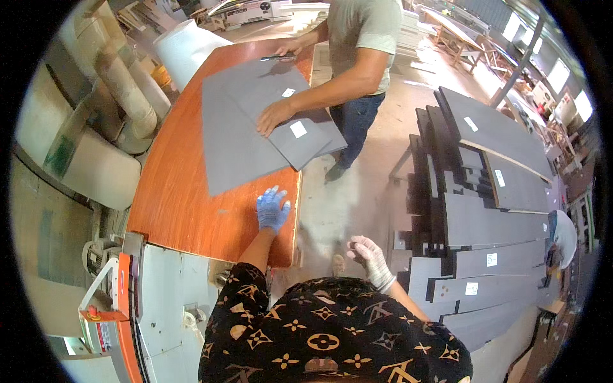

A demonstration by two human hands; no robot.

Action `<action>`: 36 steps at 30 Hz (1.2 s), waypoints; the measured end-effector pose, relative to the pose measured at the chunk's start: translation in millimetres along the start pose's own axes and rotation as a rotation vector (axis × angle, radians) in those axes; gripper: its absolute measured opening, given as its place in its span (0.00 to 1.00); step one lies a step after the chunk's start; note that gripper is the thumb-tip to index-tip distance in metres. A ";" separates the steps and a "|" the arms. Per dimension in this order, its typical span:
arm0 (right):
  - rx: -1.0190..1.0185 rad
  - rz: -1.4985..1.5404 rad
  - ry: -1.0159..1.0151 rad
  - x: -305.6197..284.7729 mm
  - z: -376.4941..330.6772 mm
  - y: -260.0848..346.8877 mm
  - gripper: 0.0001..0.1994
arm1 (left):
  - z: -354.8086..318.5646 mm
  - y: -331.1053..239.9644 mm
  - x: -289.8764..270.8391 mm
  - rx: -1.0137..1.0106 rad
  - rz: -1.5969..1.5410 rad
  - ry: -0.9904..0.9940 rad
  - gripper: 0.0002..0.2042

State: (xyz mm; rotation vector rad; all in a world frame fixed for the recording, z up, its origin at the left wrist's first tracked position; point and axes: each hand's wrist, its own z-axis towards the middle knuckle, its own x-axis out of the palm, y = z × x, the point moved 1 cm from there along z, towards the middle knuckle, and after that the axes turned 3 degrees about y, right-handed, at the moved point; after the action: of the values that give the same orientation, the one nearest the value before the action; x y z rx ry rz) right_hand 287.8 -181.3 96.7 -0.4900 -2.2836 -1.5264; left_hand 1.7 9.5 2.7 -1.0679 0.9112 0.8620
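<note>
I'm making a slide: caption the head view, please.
Blue-gloved left hand over a brown table as a co-worker touches grey panels.

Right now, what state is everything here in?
Left hand: gloved, open, over the table
Right hand: gloved, fingers bent, off the table
Large grey panel: flat, partly covered
Smaller panels: stacked on it
Co-worker's near hand: touching panels
Panels at right: piled

To my left rise thick, dusty ducts (pixel 121 83). Ahead of me, pale floor (pixel 373 198) runs back toward wooden benches (pixel 453 29), with patches of daylight (pixel 416 83) lying on it. Off to my right, bright windows (pixel 557 75) line a wall (pixel 482 14) beyond a slanting grey post (pixel 518 62).
</note>
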 end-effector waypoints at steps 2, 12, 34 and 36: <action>0.021 0.025 -0.026 -4.7 -6.8 -11.5 0.13 | -3.1 -7.8 1.8 0.013 -0.003 -0.024 0.23; 0.067 0.088 -0.049 31.8 -43.2 -70.9 0.11 | -25.6 -1.8 -7.8 0.044 0.048 0.019 0.24; 0.137 -0.064 -0.005 29.8 -8.0 -58.8 0.11 | -19.6 -10.4 -11.7 -0.030 0.008 0.099 0.23; 0.143 -0.041 -0.005 29.4 -7.9 -58.2 0.10 | -20.1 -10.2 -11.5 -0.023 0.003 0.086 0.23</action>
State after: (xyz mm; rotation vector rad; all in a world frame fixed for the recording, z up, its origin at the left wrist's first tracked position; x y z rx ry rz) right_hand 235.6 -206.9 66.3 -0.4114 -2.3993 -1.3687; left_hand 2.9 -13.9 12.2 -1.1305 0.9766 0.8363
